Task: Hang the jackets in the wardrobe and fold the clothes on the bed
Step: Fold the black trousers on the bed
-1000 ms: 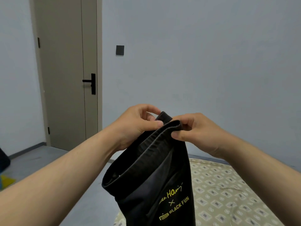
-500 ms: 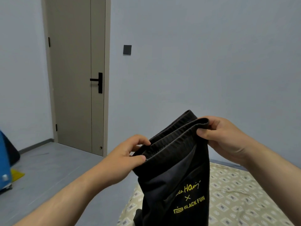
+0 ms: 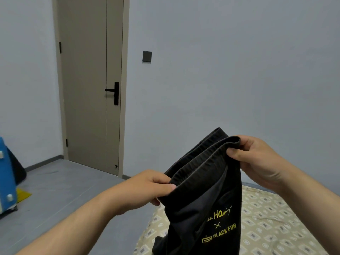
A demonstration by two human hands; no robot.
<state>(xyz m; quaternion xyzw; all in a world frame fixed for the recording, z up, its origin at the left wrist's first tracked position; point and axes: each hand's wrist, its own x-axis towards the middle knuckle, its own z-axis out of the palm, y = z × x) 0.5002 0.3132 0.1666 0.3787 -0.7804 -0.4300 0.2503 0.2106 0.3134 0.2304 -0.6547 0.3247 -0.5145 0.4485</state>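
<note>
Up above the bed (image 3: 276, 227), both hands pinch black trousers (image 3: 206, 203) by the waistband: left hand (image 3: 147, 190) at eight o'clock, right hand (image 3: 257, 159) at two o'clock, likely stretching it flat for folding.

Both bare forearms reaching forward. Lower one: left hand (image 3: 145, 188) pinching waistband of black garment (image 3: 206, 196) between thumb and fingers. Higher one: right hand (image 3: 257, 162) gripping same waistband's other end, fingers curling, thumb pressing.

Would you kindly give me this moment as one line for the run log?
task: fold clothes | left hand: pinches waistband | right hand: pinches waistband | black garment: held up over bed
</note>
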